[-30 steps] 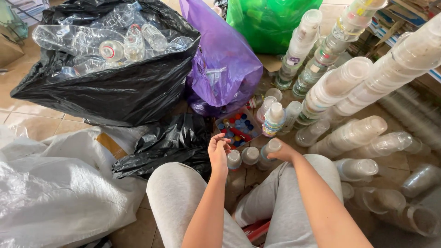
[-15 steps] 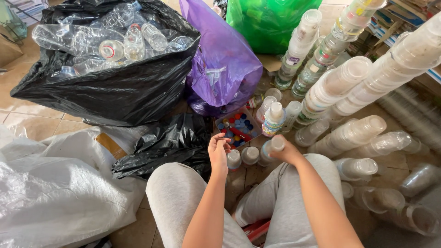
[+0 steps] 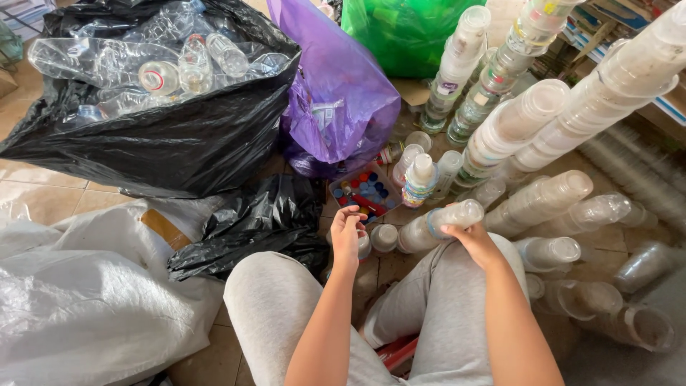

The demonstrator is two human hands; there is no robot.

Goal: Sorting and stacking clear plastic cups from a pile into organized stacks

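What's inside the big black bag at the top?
The big black bag holds clear empty plastic bottles piled at its open mouth, some crushed. What lies deeper is hidden by the bag's dark sides and the top bottles.

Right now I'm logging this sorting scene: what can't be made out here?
- Left hand, head view: whether its curled fingers hold anything; they hide the palm.
- Clear bottle in the right hand: whether it is capped; too blurred.
- Small box of coloured caps: partly hidden, pieces too small.
- Green bag: cut off by the top edge.
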